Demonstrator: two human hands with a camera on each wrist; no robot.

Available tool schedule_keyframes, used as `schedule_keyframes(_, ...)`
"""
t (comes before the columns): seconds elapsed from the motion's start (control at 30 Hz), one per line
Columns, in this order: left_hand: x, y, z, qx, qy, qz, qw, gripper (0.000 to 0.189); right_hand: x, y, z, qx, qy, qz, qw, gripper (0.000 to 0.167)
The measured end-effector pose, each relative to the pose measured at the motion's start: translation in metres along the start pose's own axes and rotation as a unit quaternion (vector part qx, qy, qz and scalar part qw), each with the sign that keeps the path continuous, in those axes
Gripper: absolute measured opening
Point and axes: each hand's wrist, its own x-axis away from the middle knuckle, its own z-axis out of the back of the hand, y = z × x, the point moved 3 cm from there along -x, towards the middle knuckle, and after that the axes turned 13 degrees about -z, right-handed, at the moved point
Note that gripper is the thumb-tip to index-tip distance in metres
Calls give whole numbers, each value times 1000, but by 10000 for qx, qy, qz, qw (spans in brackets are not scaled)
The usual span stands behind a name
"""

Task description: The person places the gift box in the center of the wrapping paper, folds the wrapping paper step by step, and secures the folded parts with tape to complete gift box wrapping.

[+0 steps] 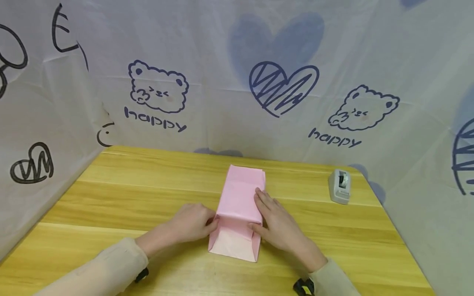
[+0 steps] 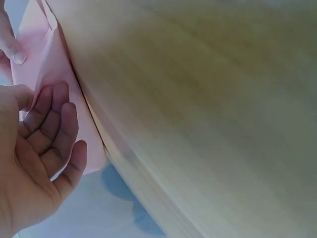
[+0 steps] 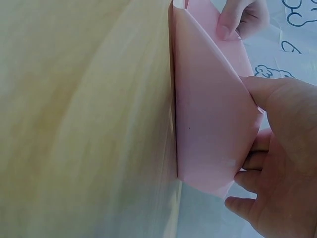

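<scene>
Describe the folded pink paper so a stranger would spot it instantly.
Find the yellow wood-grain table before the printed cloth. Near its middle, between the left hand and the right hand, sits the folded pink paper. It is the only pink thing on the table, much larger than the grey tape dispenser near the far right corner.

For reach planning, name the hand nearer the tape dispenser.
The right hand, touching the pink paper on the side facing the tape dispenser; the left hand pinches the opposite side.

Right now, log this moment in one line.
left hand: pinches pink paper at left | right hand: holds its right side | tape dispenser: untouched, right
</scene>
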Motion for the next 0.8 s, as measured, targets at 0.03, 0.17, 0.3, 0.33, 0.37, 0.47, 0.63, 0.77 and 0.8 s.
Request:
schedule_keyframes(0.03, 1, 0, -1, -51, -4, 13, 10000, 47, 0, 0, 0, 6, 10, 5, 10000, 85)
schedule_keyframes(0.17, 2, -1, -5, -254, -131, 206, 9994, 49, 0, 0, 1, 15, 50, 4, 10000, 85)
schedule_keyframes(0.3, 0, -2, -9, -345, -128, 292, 9989, 51, 0, 0, 1, 5, 38, -21, 10000, 85)
schedule_keyframes(0.33, 0, -2, -9, -360, -100, 280, 9989, 50, 0, 0, 1, -3, 27, -19, 10000, 85)
schedule_keyframes(0.37, 0, -1, -9, -368, -78, 273, 9989, 50, 0, 0, 1, -10, 18, -16, 10000, 85)
schedule_keyframes(0.47, 1, -2, -10, -308, -99, 279, 9991, 50, 0, -1, 1, -33, 10, -5, 10000, 85)
schedule_keyframes(0.63, 6, 0, -8, -139, -276, 161, 9994, 48, -1, -1, 1, -21, 56, 34, 10000, 85)
schedule_keyframes(0.77, 9, 2, -7, 56, -519, -66, 9986, 47, 0, -1, 1, -20, 70, 53, 10000, 85)
schedule_keyframes(0.8, 9, 2, -8, 114, -561, -123, 9983, 47, 0, 0, 1, -26, 66, 49, 10000, 85)
